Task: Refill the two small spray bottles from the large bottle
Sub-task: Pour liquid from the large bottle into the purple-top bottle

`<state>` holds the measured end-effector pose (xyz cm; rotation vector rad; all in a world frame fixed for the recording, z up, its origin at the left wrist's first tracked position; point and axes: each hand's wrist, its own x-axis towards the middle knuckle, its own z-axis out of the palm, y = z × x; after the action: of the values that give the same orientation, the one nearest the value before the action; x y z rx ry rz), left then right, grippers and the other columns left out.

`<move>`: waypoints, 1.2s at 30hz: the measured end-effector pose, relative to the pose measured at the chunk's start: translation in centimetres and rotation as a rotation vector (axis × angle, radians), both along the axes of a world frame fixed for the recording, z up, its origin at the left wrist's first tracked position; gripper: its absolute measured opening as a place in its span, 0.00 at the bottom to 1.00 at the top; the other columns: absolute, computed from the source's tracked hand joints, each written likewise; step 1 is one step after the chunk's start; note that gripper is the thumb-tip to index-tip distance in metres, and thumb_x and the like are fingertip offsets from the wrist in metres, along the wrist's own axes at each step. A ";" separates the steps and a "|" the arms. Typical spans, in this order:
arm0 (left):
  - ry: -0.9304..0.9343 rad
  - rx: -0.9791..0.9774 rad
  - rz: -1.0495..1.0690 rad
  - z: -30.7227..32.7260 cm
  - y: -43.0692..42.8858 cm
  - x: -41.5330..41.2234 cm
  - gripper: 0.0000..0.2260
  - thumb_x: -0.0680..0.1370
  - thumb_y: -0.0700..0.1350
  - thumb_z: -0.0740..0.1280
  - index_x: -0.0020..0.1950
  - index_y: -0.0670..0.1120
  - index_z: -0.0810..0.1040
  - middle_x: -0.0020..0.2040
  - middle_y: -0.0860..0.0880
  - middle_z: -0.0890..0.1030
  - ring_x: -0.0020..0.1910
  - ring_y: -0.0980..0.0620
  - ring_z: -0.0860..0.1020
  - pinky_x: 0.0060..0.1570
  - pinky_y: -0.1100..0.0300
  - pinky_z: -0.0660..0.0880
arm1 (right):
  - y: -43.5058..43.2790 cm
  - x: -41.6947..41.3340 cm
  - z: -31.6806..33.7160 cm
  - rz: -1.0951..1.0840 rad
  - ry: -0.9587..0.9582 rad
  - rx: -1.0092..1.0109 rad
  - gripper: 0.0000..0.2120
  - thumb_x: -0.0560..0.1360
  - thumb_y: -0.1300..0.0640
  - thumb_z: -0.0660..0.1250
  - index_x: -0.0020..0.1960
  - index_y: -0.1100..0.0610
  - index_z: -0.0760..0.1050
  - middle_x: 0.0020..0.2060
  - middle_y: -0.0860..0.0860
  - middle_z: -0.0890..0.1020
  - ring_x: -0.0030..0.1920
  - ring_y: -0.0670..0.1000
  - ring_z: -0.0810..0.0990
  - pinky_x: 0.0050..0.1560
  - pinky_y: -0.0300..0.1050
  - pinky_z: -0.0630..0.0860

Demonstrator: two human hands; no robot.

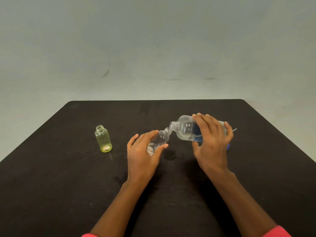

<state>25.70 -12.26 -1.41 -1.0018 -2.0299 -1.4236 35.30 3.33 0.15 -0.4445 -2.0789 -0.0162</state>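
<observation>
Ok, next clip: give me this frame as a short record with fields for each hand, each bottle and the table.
left hand: holds the small clear bottle, tilted, neck toward the large bottle
right hand: holds the large bottle, tipped, its mouth at the small one's mouth
yellow-green bottle: upright, uncapped, apart to the left, untouched
table: dark wet-looking patch below the two mouths
stage: pouring pose; no stream can be made out

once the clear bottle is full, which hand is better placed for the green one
Left, probably. The green bottle stands nearer the left hand, which holds the clear bottle; the right hand grips the large bottle.
</observation>
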 end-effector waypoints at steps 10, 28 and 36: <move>-0.007 -0.013 0.001 0.0 0.1 0.0 0.18 0.68 0.50 0.74 0.56 0.47 0.80 0.50 0.63 0.76 0.54 0.81 0.66 0.65 0.54 0.62 | 0.1 0.4 0.5 0.005 0.008 0.015 0.42 0.57 0.70 0.77 0.67 0.52 0.68 0.64 0.50 0.76 0.68 0.51 0.69 0.71 0.58 0.50; -0.026 -0.014 -0.020 -0.2 0.2 0.3 0.18 0.69 0.53 0.72 0.56 0.48 0.79 0.48 0.62 0.78 0.53 0.81 0.67 0.67 0.73 0.56 | 0.0 0.5 0.9 0.032 -0.010 0.021 0.43 0.57 0.69 0.79 0.68 0.52 0.67 0.65 0.51 0.75 0.68 0.51 0.67 0.73 0.55 0.46; -0.053 -0.012 -0.028 -0.1 0.2 0.4 0.18 0.68 0.52 0.73 0.56 0.49 0.79 0.48 0.62 0.77 0.53 0.80 0.68 0.66 0.74 0.57 | 0.0 0.6 1.0 0.020 -0.010 0.030 0.42 0.58 0.69 0.78 0.68 0.52 0.67 0.65 0.51 0.75 0.69 0.52 0.67 0.72 0.58 0.48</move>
<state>26.07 -12.05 -1.47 -1.0113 -2.0721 -1.4694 35.92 3.32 1.16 -0.4062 -2.0898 -0.0376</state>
